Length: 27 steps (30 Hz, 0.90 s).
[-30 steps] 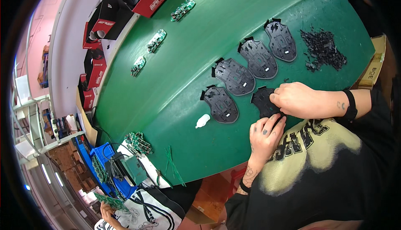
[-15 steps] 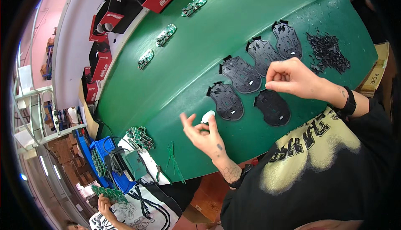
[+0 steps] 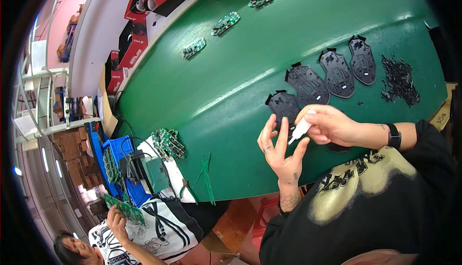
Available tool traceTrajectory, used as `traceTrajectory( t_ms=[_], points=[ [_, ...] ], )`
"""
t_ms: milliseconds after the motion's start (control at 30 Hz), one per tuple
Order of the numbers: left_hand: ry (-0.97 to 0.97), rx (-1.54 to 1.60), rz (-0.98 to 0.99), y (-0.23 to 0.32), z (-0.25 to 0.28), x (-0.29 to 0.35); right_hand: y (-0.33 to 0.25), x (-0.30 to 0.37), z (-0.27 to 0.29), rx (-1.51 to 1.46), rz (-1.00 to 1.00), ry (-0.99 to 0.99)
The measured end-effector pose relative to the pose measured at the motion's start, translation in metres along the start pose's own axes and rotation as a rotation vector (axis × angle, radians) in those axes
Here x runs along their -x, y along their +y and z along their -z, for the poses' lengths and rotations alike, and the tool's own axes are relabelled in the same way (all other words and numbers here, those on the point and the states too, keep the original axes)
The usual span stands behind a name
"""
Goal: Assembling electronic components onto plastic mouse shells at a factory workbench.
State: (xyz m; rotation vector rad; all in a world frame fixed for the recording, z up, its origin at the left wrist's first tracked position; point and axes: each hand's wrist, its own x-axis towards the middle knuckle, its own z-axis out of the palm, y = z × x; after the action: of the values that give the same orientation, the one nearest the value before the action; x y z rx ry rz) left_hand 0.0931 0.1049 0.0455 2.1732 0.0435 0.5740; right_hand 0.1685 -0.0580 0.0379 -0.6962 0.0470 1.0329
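A small white squeeze bottle (image 3: 301, 128) with a narrow tip is in my right hand (image 3: 331, 126), whose fingers are closed round it. Its tip slants down to the left. Just left of the tip is my left hand (image 3: 283, 156), fingers spread and thumb up; I see nothing in it. Behind both hands lies a row of black computer-mouse base shells (image 3: 308, 86) with small white labels. The nearest shell (image 3: 281, 105) is partly covered by my fingers. Another dark shell (image 3: 338, 147) shows only as an edge beneath my right hand.
Small black strips (image 3: 402, 79) lie heaped at the right. Green circuit boards (image 3: 226, 23) line the far side, with more boards piled (image 3: 167, 143) at left near green wires (image 3: 207, 178). Red-and-black boxes (image 3: 134, 43) stand beyond. A co-worker at lower left holds a board (image 3: 124, 209).
The white bottle has passed from my left hand to my right. My left hand has moved right, beside the bottle. The view has shifted, and the co-worker's head now shows.
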Motion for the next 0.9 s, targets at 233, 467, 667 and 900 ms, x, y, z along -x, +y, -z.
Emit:
traceTrajectory(
  t_ms=[233,467,667,900],
  points=[
    [-0.001,-0.124,0.177,-0.026,0.007,0.034,-0.016,0.01,-0.002,0.776,0.372,0.234],
    [-0.067,-0.259,0.065,-0.039,0.001,0.034,-0.006,-0.002,0.018,1.417,0.696,0.13],
    [-0.057,-0.236,0.084,-0.03,0.003,0.03,-0.012,-0.002,0.01,1.545,0.77,0.1],
    [-0.059,-0.233,0.071,-0.035,0.004,0.032,-0.011,-0.004,0.012,1.56,0.757,0.1]
  ],
)
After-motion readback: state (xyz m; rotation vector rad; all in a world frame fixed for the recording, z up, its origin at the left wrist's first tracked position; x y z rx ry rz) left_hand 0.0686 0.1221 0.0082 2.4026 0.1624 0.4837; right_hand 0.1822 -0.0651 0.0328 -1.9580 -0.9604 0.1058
